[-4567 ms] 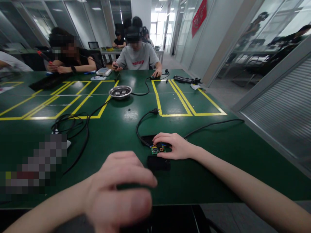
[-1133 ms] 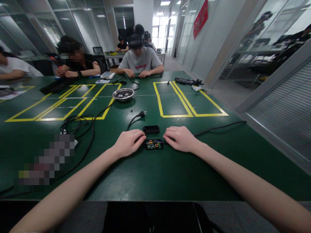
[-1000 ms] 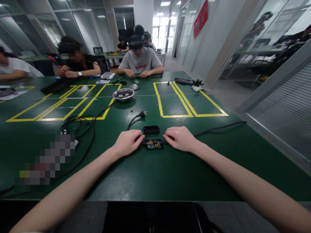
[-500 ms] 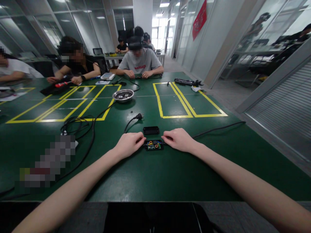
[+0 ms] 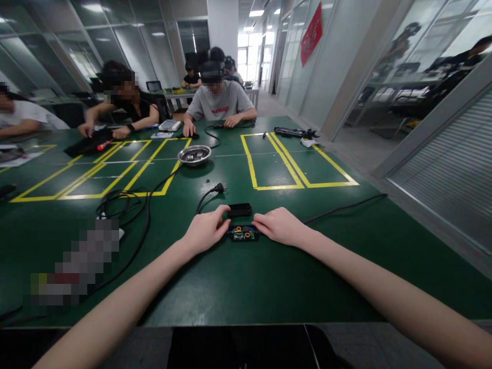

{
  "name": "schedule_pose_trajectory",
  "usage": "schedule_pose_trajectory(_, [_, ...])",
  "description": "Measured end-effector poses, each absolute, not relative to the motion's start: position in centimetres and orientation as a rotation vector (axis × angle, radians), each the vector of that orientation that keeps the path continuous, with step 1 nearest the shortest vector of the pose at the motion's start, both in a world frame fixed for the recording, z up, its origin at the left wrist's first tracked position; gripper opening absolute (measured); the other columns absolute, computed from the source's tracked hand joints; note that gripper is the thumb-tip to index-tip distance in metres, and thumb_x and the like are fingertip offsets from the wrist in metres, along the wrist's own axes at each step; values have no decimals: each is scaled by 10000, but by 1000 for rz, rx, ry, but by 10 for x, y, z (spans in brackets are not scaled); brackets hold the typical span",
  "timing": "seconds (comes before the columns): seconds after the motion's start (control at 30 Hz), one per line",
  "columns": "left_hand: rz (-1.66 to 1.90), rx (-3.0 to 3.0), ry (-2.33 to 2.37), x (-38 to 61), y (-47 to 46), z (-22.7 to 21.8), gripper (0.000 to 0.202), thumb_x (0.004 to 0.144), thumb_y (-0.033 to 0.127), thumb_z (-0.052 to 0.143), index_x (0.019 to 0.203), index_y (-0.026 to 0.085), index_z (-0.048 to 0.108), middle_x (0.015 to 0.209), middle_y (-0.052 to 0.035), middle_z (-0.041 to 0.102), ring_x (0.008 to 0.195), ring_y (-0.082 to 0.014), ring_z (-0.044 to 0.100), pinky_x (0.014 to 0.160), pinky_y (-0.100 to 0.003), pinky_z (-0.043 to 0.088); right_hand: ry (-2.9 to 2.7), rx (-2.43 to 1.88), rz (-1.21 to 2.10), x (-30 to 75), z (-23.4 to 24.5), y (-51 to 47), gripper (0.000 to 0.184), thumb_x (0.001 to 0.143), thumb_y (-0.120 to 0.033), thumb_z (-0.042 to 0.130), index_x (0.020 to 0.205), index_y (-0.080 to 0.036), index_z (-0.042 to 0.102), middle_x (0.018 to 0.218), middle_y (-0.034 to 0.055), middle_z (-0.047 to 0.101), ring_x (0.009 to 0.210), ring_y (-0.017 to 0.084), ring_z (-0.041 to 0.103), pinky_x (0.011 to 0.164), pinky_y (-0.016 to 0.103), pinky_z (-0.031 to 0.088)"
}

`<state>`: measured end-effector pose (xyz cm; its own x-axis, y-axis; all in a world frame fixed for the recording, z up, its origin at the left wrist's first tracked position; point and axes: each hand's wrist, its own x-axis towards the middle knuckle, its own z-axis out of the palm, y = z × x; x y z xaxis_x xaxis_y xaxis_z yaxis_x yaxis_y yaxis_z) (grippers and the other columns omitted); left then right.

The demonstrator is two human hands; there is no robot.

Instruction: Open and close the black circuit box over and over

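Note:
A black power adapter housing [image 5: 244,234] lies on the green table, its circuit board with coils and wires exposed. Just behind it is the matching black cover [image 5: 240,209]. My left hand [image 5: 207,228] is at the housing's left end, thumb and index finger parted, the index fingertip by the cover's left end. At the right end, my right hand [image 5: 282,226] pinches where the black cable [image 5: 346,206] meets the housing; the exact grip is partly hidden by the fingers. A black mains plug [image 5: 220,188] rests behind my left hand on its own cord.
A metal bowl [image 5: 194,155] with small metal parts stands farther back. To the left lie coiled black cables [image 5: 122,204] and a blurred-out object [image 5: 82,261]. Yellow tape [image 5: 279,187] marks the table [image 5: 269,287]. A folded black tripod-like object [image 5: 294,132] lies back right. Co-workers sit across.
My left hand has parted its thumb and index finger, the index reaching up toward the cover. My right hand stays at the right end. Across the table, a co-worker's hand has moved outward.

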<state>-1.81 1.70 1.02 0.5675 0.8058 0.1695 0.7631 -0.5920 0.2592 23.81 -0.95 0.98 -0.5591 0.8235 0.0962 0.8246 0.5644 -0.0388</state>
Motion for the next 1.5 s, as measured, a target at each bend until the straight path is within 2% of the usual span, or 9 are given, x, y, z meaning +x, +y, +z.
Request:
schedule_pose_trajectory(0.13, [464,2665,1304,-19,19,7,354,1031,320,499,1365,224,566,792,1,692,726,-197,701,659,-275,499,-2567,-1395,15,240,7,-10,231,1043,-300,492,970,-197,685,818,67,746,702,205,693,626,288,415])
schedule_pose_trajectory(0.23, [551,2733,1228,-20,20,5,394,1045,397,510,1383,220,605,1058,-82,715,1002,-246,694,882,-372,553,-2387,-1300,-7,245,0,-7,334,977,-314,571,1276,-187,652,1272,157,704,1079,282,698,863,397,544])
schedule_pose_trajectory(0.3, [568,2780,1155,-21,20,3,472,1018,507,563,1405,241,612,1278,-119,671,1201,-292,625,1036,-470,510,-2373,-1238,0,249,-6,-3,481,966,-318,587,1435,-212,576,1490,166,580,1314,324,587,1042,511,503])
schedule_pose_trajectory(0.43, [525,2794,1012,-20,18,-1,751,836,659,754,1427,223,597,1513,-173,545,1364,-374,523,1140,-580,428,-2440,-1127,162,256,-12,4,337,996,-276,551,1297,-214,687,1373,142,678,1300,313,605,1096,569,479])
schedule_pose_trajectory(0.57, [611,2754,880,-19,15,-1,554,799,556,832,1218,225,687,1432,-151,613,1295,-348,598,1109,-548,471,-2353,-1001,286,258,-11,4,182,976,-271,594,1064,-222,746,1170,114,736,1094,275,695,975,496,577])
schedule_pose_trajectory(0.83, [758,2538,806,-16,8,3,518,763,364,888,1150,224,572,1272,-96,636,1094,-261,683,936,-400,574,-2102,-917,650,255,-4,-8,347,911,-200,636,1258,-224,651,1041,64,702,877,196,699,830,380,633])
schedule_pose_trajectory(1.03, [733,2513,832,-16,9,3,516,757,362,896,1151,215,596,1044,-48,651,958,-241,664,845,-367,563,-2150,-805,686,252,4,-13,115,912,-236,670,1009,-193,714,1013,73,691,887,192,695,805,348,611])
schedule_pose_trajectory(1.23, [746,2517,769,-16,7,4,495,795,314,863,1213,221,616,1190,-86,677,1093,-259,655,962,-390,541,-2175,-743,606,248,5,-16,69,883,-235,719,904,-205,661,1019,75,684,934,204,689,876,374,578])
schedule_pose_trajectory(1.5, [632,2576,809,-17,7,3,415,865,405,808,1201,213,657,993,-49,709,900,-223,672,809,-337,536,-2319,-699,456,247,6,-19,241,834,-168,669,1072,-203,661,1092,96,654,957,213,669,828,348,565])
